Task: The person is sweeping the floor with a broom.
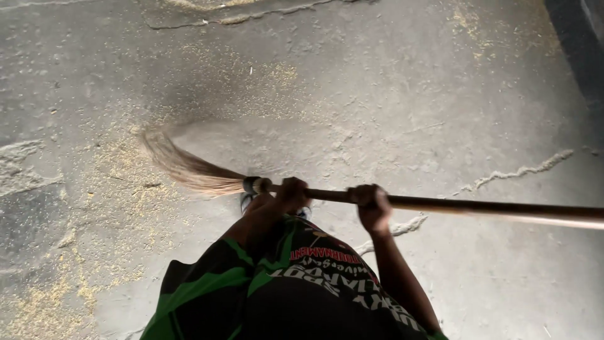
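Observation:
I hold a long broom across my body. Its brown wooden handle runs off to the right edge. Its soft straw-coloured bristles fan out to the left, blurred, their tips on the grey concrete floor. My left hand grips the handle close to the bound collar of the bristles. My right hand grips the handle a little further right. My black and green shirt fills the bottom middle.
Yellowish grain or husk dust lies scattered over the left part of the floor and in a patch at the top middle. Cracks and raised ridges run across the concrete at right. A dark edge stands at the top right.

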